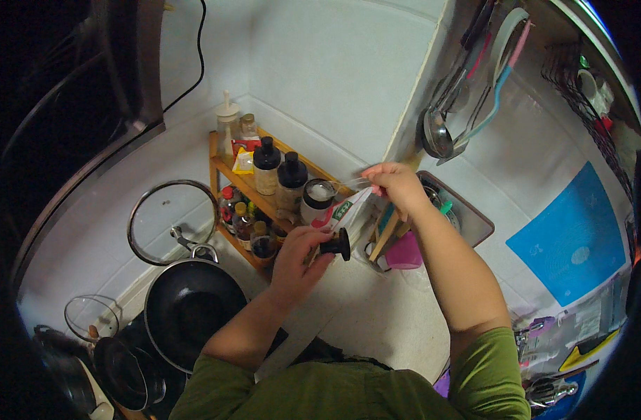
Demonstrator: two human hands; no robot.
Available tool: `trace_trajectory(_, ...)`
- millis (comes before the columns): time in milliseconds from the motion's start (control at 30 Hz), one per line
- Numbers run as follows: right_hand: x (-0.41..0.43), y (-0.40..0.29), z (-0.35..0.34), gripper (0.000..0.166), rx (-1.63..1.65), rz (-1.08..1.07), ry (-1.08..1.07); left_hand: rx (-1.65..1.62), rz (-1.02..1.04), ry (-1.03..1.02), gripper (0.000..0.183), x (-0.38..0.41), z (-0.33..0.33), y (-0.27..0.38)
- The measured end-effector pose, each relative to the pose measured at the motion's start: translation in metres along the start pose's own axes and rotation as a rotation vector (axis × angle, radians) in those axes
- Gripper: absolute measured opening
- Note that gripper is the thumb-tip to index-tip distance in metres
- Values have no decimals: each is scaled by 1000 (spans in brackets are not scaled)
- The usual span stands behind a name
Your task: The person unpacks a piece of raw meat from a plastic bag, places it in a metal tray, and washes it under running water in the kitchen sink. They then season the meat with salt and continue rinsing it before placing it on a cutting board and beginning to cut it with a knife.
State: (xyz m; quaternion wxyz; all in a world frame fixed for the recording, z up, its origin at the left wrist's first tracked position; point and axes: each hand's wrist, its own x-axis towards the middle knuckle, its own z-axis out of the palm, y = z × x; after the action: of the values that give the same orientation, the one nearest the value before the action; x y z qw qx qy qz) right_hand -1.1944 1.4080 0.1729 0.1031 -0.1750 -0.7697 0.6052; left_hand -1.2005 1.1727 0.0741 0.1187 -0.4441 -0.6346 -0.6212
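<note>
My left hand (302, 257) is closed around a black jar lid (341, 244), held on its side above the counter, and its fingers also touch the lower edge of a printed plastic packet (346, 207). Higher up and to the right, my right hand (391, 184) pinches the packet's upper corner and a thin clear handle, perhaps a small spoon's, that reaches towards an uncapped jar (317, 197). White contents show in that jar, which stands on a wooden corner shelf (252, 191). Beside it are a black-topped jar (291, 181) and another one (267, 165).
A black wok (194, 315) and a smaller pan (122, 373) sit at the left, near a glass lid (173, 223). Sauce bottles (242, 226) fill the lower shelf. Ladles (437, 134) hang at the upper right. A pink container (404, 252) stands beside the counter (373, 315).
</note>
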Motion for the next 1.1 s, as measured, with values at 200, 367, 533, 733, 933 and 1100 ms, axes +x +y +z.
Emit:
trace_trajectory(200,-12,12,-20,15,288,76,25,8,-34,31,35,-2,3,1)
trace_trajectory(367,-61,16,-65,14,554,-20,61,-27,-36,39,34,-8,6,-21)
trace_trajectory(533,-161,65,-140,14,604,-51,288,-49,24,82,32,-7,1,-31)
trace_trajectory(733,-330,163,-241,14,482,127,838,89,-89,239,31,-38,-15,-19)
trace_trajectory(933,-484,299,-315,13,382,250,1281,136,-227,94,29,-74,47,21)
trace_trajectory(1100,-557,426,-359,10,212,366,1406,139,-283,-74,28,-101,126,47)
